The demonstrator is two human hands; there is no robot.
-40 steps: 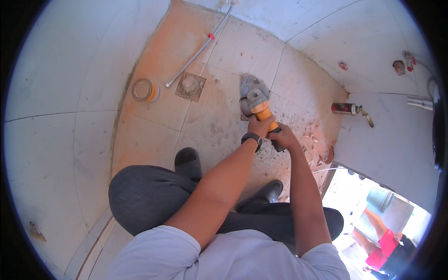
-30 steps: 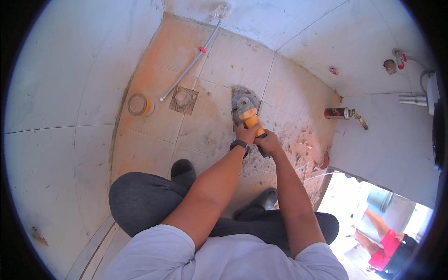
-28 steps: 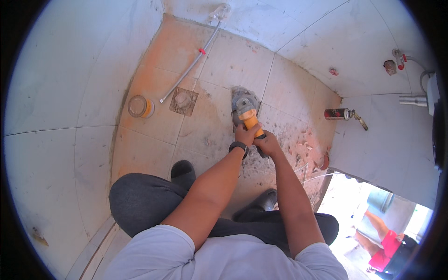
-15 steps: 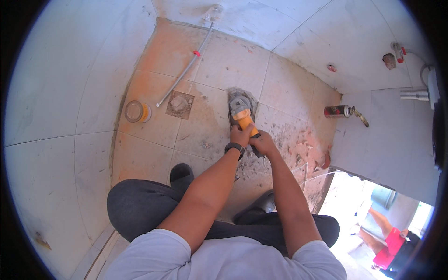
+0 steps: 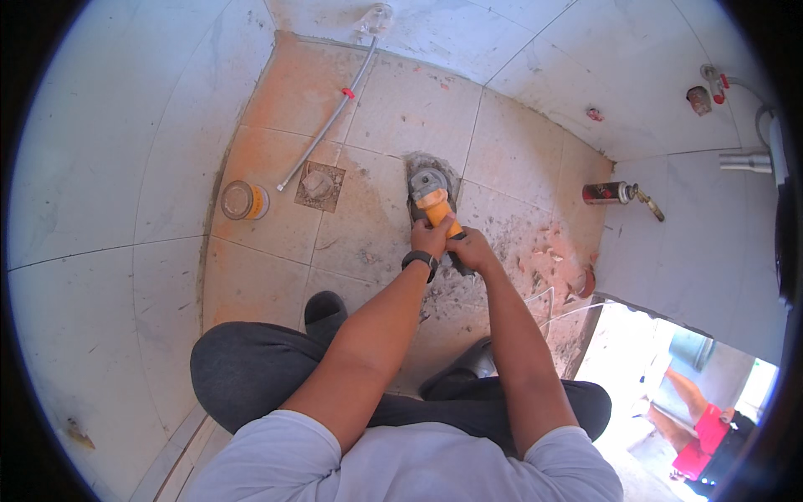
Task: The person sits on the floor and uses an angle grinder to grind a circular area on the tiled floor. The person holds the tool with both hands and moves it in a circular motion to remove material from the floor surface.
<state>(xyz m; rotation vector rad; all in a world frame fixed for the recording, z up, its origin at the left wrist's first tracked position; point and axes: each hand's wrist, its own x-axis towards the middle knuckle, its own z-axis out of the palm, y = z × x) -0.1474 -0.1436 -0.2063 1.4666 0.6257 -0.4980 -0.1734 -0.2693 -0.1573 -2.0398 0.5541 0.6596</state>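
Note:
An orange angle grinder (image 5: 437,209) with a grey metal head lies between my hands, its head over a rough, broken-out hole (image 5: 443,166) in the tiled floor. My left hand (image 5: 430,238) is wrapped round the orange body. Behind it, my right hand (image 5: 472,248) grips the dark rear part. Dust and broken bits surround the hole. To the left, a square recess (image 5: 319,187) in the floor holds a pale lump. The fingers' undersides and the disc's contact with the floor are hidden.
A round can (image 5: 244,201) stands left, near the wall. A braided hose (image 5: 328,125) slants from the far wall. A gas torch canister (image 5: 609,193) is at the right. Rubble (image 5: 552,251) and a white cable (image 5: 577,313) lie right of me. Another person (image 5: 701,435) is beyond the doorway.
Both hands keep their hold on the angle grinder, which has barely moved. The whole view has shifted slightly.

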